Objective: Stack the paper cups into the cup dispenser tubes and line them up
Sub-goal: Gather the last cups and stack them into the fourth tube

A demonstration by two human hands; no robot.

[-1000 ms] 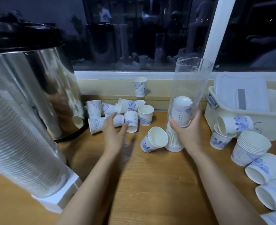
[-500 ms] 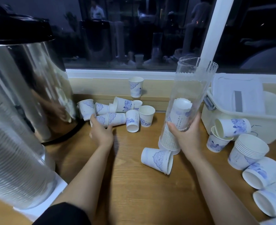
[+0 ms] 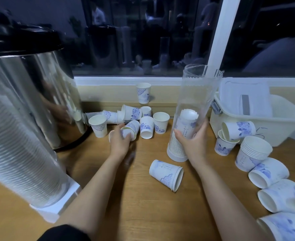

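A clear dispenser tube (image 3: 198,94) stands upright on the wooden table, partly filled with stacked paper cups. My right hand (image 3: 193,145) grips its lower part. My left hand (image 3: 119,142) holds a lying white-and-blue paper cup (image 3: 131,129) at the edge of a cluster of loose cups (image 3: 143,119) near the window sill. A short nested stack (image 3: 167,174) lies on its side in front of the tube. Another tube (image 3: 20,150), packed full of cups, leans at the near left.
A steel urn with a black lid (image 3: 32,91) stands at the left. A white plastic bin (image 3: 258,119) sits at the right, with more cups and a nested stack (image 3: 252,153) in front of it. One cup (image 3: 143,93) stands on the sill ledge.
My left hand reached into the cluster and took hold of a lying cup. A cup now stands upright beside the urn. The nested cups tipped over in front of the tube a second ago.
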